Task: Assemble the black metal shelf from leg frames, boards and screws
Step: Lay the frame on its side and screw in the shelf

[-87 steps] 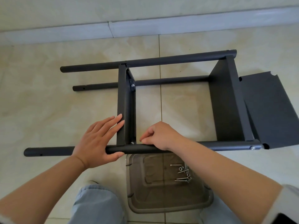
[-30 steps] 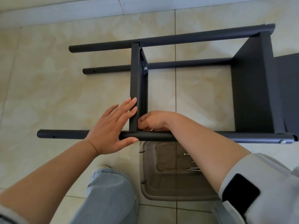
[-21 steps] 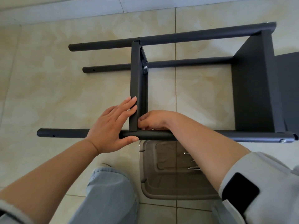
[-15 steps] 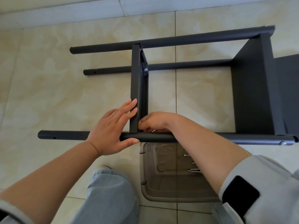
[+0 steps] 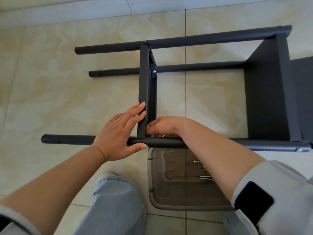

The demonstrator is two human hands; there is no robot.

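The black metal shelf lies on its side on the tile floor. Its near leg tube runs left to right in front of me. A middle board stands on edge between this tube and the far leg tube. My left hand presses flat on the board's left face, thumb under the near tube. My right hand has curled fingertips pinched at the joint of board and near tube, over a screw that they hide. A second board is fixed at the right end.
A clear plastic container sits on the floor under my right forearm, with several loose screws inside. Another black board lies at the right edge. My knee in jeans is at the bottom. A wall skirting runs along the top.
My right hand has moved from on top of the near tube in behind it, at the board's corner. My left hand stays pressed on the board. The view has shifted slightly.
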